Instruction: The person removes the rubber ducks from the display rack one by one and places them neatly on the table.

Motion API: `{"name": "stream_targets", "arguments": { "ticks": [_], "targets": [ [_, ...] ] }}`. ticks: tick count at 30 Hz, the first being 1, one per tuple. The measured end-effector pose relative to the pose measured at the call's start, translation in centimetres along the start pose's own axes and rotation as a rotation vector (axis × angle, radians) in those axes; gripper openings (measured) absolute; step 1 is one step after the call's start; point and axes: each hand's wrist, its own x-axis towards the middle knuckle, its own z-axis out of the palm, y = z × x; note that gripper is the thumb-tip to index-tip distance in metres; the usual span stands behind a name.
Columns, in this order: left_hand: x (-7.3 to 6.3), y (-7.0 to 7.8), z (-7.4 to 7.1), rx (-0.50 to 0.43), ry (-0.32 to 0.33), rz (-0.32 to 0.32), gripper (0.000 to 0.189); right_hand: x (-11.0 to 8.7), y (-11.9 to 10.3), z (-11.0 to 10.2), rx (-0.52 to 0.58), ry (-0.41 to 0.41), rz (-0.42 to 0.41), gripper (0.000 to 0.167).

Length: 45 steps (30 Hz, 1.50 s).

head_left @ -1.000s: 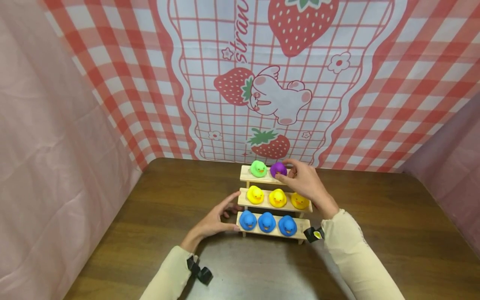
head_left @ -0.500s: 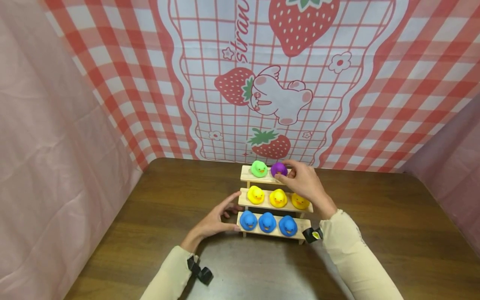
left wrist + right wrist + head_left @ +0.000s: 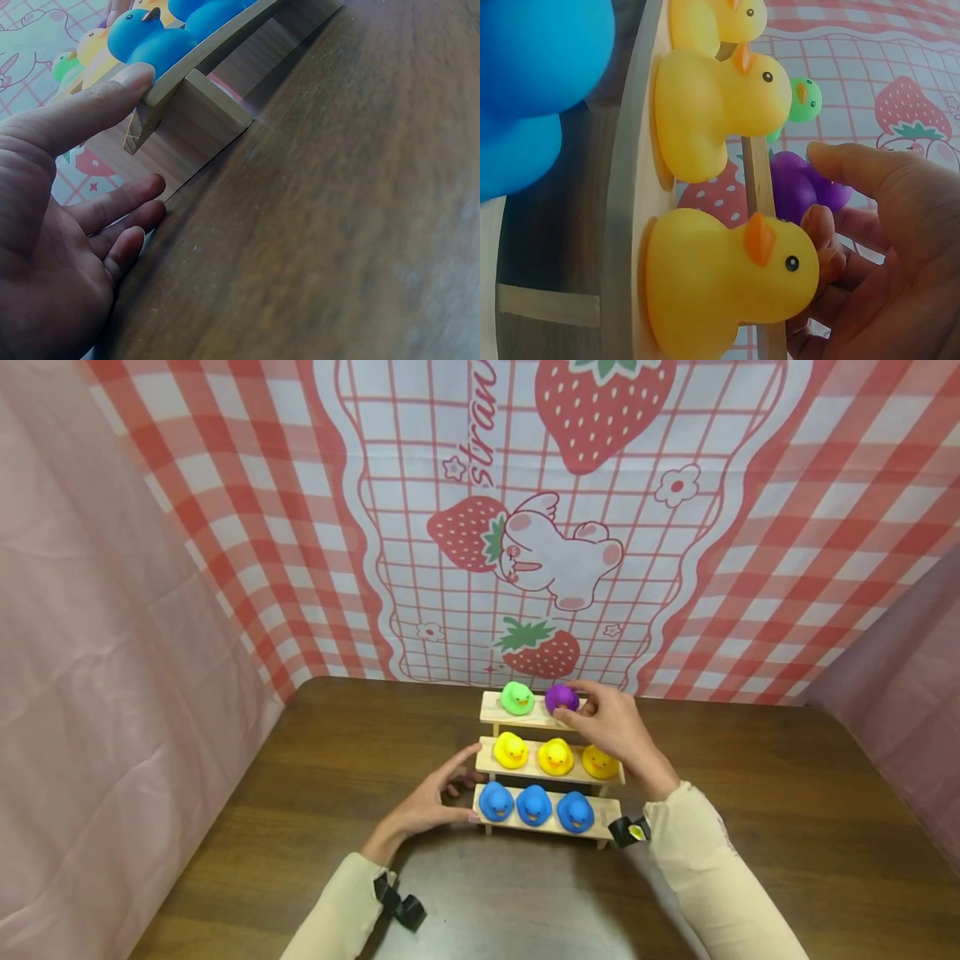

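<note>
Strawberry-print gingham cloth backs a dark wooden table carrying a three-tier pale wooden stand. Right hand pinches the small purple rubber duck between thumb and fingers on the top tier, beside the green rubber duck. Left hand, fingers spread, braces the stand's left edge. Judged step: seating the purple duck; next, release cleanly. Its heading and long axis cannot be determined.

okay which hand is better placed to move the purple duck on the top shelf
Probably the right hand: its fingers already pinch the purple duck. The left hand rests at the wooden rack's lower left end.
</note>
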Motion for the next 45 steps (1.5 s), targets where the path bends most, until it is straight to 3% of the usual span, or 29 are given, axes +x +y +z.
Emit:
{"name": "stream_targets", "arguments": {
  "ticks": [6,12,27,45],
  "targets": [
    [-0.1,-0.1,0.0,0.032,0.005,0.024,0.097,-0.2,0.0,-0.5,-0.006,0.008,-0.005,0.049],
    [0.0,-0.1,0.0,0.004,0.003,-0.008,0.097,-0.5,0.2,-1.2,-0.012,0.021,-0.027,0.049],
    [0.0,-0.1,0.1,-0.002,-0.001,0.001,0.097,-1.3,1.3,-3.0,-0.008,0.046,-0.017,0.049],
    [0.2,-0.3,0.1,-0.013,0.002,-0.002,0.097,-3.1,4.3,-5.8,-0.057,0.112,0.033,0.053]
  ]
}}
